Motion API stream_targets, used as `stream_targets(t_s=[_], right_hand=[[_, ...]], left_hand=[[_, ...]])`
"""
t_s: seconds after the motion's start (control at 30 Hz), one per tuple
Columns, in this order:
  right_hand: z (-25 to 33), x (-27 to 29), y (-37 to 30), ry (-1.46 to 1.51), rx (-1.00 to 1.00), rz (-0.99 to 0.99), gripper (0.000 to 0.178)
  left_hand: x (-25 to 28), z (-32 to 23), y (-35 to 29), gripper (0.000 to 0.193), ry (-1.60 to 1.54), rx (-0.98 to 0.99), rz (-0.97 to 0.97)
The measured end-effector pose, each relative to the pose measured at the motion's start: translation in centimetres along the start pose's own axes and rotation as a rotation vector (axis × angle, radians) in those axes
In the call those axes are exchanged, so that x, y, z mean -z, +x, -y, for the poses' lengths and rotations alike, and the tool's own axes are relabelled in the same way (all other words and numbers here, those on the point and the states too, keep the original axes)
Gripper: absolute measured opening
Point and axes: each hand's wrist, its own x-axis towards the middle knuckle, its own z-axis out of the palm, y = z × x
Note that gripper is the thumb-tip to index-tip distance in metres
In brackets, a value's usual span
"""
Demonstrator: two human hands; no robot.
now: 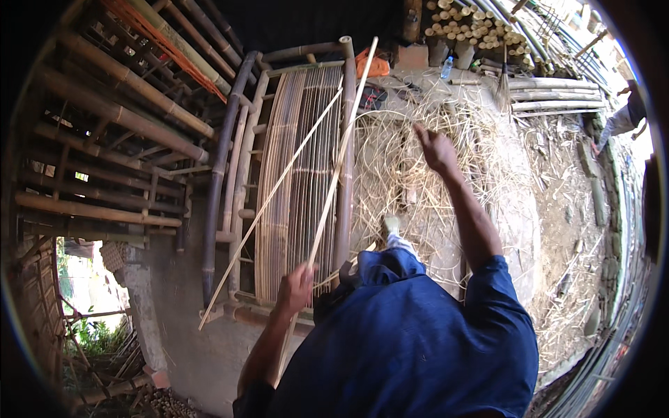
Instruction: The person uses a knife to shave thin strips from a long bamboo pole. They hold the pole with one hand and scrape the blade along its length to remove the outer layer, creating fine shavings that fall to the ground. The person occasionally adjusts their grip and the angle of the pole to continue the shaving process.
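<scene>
Head view: a long bamboo frame [344, 216] is set on the floor, its inside filled by lengthwise slats [279, 233]. To its right, a broad heap of pale shavings [481, 150] is spread across the ground. A long pale strip [333, 191] is laid slantwise over the frame's right side, and its lower part is gripped by the left hand [298, 287], whose fingers are closed around it. A thinner strip [279, 185] is slanted across the slats to the left. The right hand [435, 149] is held above the shavings with fingers curled; whether anything is grasped there cannot be told. Beyond, an orange bag [373, 64] and a smaller clear bottle [447, 67] are seen.
</scene>
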Motion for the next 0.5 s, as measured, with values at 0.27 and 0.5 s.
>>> stream_targets(t_s=[0.27,0.5], right_hand=[[8.4,-10.7,-17.0,-0.014,0.536,0.179,0.064],[8.7,-10.5,-11.0,-0.032,0.525,0.041,0.069]], left_hand=[[-0.5,-8.2,11.1,0.08,-0.514,-0.039,0.036],[0.7,-10.8,10.8,0.059,-0.613,-0.157,0.091]])
